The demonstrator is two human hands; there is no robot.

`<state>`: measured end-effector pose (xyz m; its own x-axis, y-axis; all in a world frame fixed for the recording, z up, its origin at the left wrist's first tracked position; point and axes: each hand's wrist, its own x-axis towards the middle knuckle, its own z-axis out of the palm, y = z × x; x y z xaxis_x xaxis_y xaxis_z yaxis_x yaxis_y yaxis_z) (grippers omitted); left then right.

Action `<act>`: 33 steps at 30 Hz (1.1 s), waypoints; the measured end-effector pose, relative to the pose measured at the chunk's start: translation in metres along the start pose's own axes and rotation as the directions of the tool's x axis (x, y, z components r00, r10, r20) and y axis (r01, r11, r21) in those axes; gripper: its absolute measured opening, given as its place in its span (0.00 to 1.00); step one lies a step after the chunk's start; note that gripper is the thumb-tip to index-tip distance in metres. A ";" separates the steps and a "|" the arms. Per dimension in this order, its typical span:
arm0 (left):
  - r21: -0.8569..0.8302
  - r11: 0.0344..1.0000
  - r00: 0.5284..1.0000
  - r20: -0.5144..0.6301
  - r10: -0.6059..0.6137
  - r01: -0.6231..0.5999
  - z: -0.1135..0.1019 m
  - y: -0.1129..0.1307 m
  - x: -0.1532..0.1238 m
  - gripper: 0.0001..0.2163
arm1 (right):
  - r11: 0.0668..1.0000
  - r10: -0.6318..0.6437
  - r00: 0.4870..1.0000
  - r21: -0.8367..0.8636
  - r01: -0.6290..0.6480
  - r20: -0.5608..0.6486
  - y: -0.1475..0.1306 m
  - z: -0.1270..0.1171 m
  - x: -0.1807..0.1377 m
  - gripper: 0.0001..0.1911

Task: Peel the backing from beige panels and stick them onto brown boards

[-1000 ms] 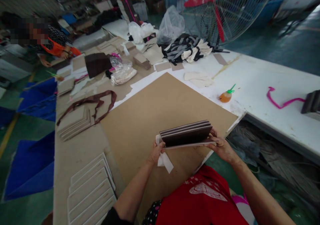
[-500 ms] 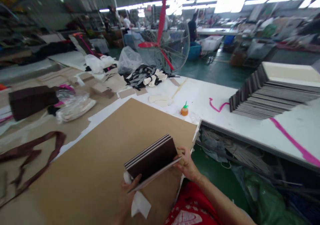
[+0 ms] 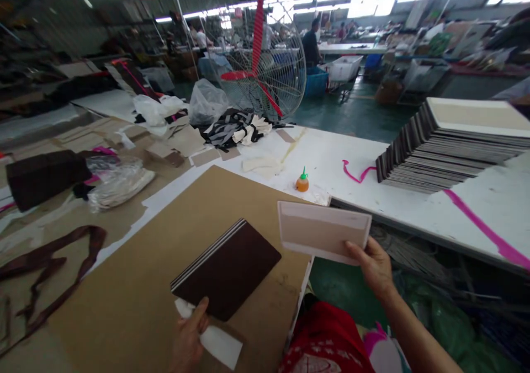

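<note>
My left hand (image 3: 191,334) grips a small stack of dark brown boards (image 3: 227,268) by its near corner, with a white cloth (image 3: 215,345) pinched under the thumb. The stack hovers over a large brown cardboard sheet (image 3: 157,262). My right hand (image 3: 372,265) holds one board (image 3: 323,231) by its lower right edge, its pale tan and white face turned towards me, out past the table's edge. A tall slanted pile of similar boards (image 3: 451,152) sits on the white table (image 3: 364,191) to the right.
A small orange glue bottle with a green cap (image 3: 302,181) stands near the sheet's far corner. A pink ribbon (image 3: 356,173) lies by the pile. A big fan (image 3: 259,53), striped straps (image 3: 232,127), plastic bags (image 3: 118,182) and brown ribbon (image 3: 49,262) crowd the left and back.
My right hand has pulled one board off the stack and carried it to the right. The left hand keeps the remaining stack, now lower and to the left. My view has swung right.
</note>
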<state>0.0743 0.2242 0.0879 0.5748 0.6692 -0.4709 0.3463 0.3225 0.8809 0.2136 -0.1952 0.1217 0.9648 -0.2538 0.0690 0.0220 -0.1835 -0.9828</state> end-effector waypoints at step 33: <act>-0.336 0.939 0.972 -0.191 -0.140 0.069 -0.043 0.007 -0.038 0.21 | 0.528 0.172 0.804 -0.742 0.413 0.569 0.066 0.129 0.089 0.53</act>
<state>0.0230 0.2298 0.1138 0.3683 0.7331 -0.5717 0.1160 0.5739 0.8106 0.3345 -0.1074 0.0410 0.9287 0.3050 -0.2107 0.2154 -0.9065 -0.3630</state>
